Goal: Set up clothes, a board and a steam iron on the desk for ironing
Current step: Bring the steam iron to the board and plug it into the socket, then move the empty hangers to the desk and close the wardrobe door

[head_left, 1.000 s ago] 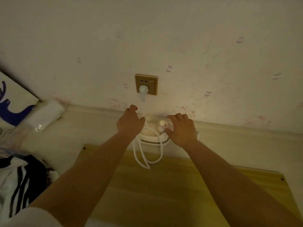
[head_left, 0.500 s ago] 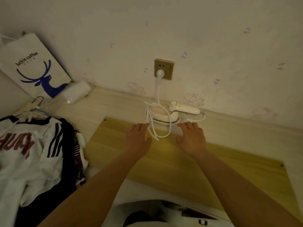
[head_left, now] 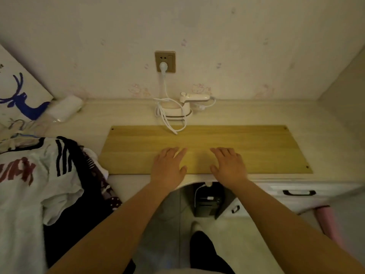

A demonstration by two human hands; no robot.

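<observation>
Both hands have been drawn back from the steam iron (head_left: 177,107) at the wall onto the wooden board (head_left: 256,149), whose long axis runs left-right, left hand (head_left: 167,167) and right hand (head_left: 229,167) spread empty, clothes (head_left: 39,175) heaped nearer the left.

— Where on the tabletop (head_left: 325,119)?
— Board (head_left: 256,147) flat at centre, near edge along the front rim. Steam iron (head_left: 177,109) at 12 o'clock from it, just behind the far edge, close to the wall. Cord (head_left: 167,121) looped at the iron's 9 o'clock side, one loop lying over the board's far edge, plug in the wall socket (head_left: 165,61) above.
— And the clothes?
— Clothes (head_left: 35,175) heaped at 9 o'clock of the board, touching its near left corner. Paper bag (head_left: 17,91) at 10 o'clock, leaning on the wall.
— Hands?
— Left hand (head_left: 167,167) and right hand (head_left: 230,167) flat on the board's near half, side by side, apart.
</observation>
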